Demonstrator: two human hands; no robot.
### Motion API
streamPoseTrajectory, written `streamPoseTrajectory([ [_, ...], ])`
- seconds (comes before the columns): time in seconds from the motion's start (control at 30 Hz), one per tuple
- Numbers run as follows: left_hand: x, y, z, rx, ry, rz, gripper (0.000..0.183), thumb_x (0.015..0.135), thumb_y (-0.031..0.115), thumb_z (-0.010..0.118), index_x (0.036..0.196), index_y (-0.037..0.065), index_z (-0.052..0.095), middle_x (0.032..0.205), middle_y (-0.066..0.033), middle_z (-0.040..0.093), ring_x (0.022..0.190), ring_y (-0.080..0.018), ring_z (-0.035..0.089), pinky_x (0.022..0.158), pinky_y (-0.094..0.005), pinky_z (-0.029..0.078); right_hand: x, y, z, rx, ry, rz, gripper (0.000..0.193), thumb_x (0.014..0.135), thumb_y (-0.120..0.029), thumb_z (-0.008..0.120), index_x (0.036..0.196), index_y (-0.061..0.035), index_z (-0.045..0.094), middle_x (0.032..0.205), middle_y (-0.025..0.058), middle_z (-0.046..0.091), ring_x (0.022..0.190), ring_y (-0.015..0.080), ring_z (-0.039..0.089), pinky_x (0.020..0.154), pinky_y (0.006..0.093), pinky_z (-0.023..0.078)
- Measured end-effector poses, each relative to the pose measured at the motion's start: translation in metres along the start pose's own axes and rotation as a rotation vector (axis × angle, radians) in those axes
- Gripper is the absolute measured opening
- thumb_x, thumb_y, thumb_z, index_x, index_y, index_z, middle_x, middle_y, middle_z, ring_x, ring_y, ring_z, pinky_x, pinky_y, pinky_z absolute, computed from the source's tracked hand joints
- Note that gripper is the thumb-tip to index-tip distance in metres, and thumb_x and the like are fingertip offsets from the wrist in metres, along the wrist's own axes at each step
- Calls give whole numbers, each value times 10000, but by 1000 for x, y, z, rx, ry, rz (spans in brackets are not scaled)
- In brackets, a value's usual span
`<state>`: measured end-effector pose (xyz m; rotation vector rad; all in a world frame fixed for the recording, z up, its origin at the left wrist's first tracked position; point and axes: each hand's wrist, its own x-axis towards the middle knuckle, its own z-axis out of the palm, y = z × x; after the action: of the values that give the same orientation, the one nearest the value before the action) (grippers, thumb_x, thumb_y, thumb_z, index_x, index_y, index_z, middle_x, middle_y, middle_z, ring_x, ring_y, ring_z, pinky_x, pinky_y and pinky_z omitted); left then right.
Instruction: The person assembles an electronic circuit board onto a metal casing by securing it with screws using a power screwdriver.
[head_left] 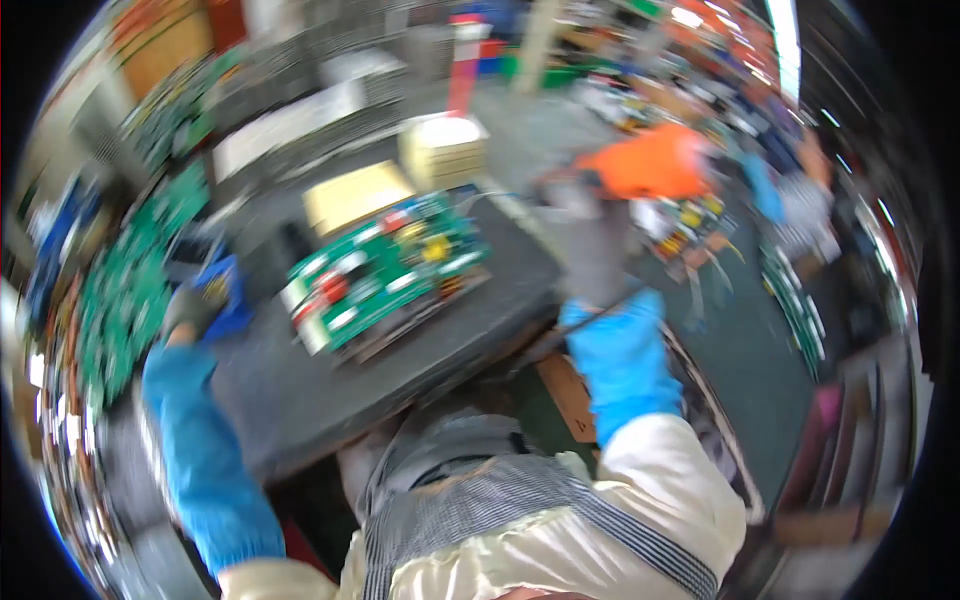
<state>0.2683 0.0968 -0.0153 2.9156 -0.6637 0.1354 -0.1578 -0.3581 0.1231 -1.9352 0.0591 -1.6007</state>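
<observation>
On the dark bench in front of me lies a green circuit board [375, 275] carrying red, white and yellow parts. My left hand [198, 310], in a grey glove, reaches to a small blue tray [235, 300] left of the board and seems to touch it. Blur smears its fingers. Out to the right, beyond the bench corner, is my right hand [585, 215], also grey-gloved. A bright orange object [645, 162] lies right against it in the picture. Whether the hand holds it, or what it is, I cannot make out.
Many green boards [135, 285] are piled at the left. Behind the circuit board are a flat yellowish sheet [357, 195] and a cream block-like stack [443, 150]. Loose coloured parts [690, 220] lie on the right, where another person's blue sleeve [765, 190] shows.
</observation>
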Motion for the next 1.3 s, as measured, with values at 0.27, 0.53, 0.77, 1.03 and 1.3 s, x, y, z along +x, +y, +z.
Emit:
streamPoseTrajectory([
  [0.27,15,-5,-1,-343,10,24,335,958,285,634,1026,-35,706,899,-188,710,733,-254,660,712,-378,517,16,-44,-20,357,53,231,458,826,-219,833,1141,-55,545,1008,7,586,957,127,583,858,306,492],
  [0.53,-22,19,-29,-1781,-158,-104,412,1037,232,600,1396,32,570,1034,57,668,643,30,371,486,-143,243,26,-57,9,1028,204,342,499,918,-346,749,1260,-100,480,975,68,610,902,179,622,722,363,533],
  [0.77,-159,172,-114,-2017,-379,59,236,1034,275,617,1104,51,589,819,13,536,601,-72,384,503,-227,362,30,-109,53,1185,118,461,319,859,-260,777,1029,-114,551,788,-5,594,678,93,593,578,268,496],
  [1.03,-227,240,-112,-1993,-263,110,279,1018,367,630,1049,92,601,838,-7,555,595,-71,380,496,-221,347,5,-156,76,1299,-132,576,336,789,-122,757,1039,-85,535,843,-7,565,736,91,571,627,291,498],
  [1.3,-238,244,-107,-1927,-230,63,338,1012,397,634,1037,67,565,789,10,476,595,-59,337,494,-201,296,-13,-149,95,1423,-49,577,276,795,-128,767,981,-87,567,800,-16,570,700,100,569,645,283,491],
])
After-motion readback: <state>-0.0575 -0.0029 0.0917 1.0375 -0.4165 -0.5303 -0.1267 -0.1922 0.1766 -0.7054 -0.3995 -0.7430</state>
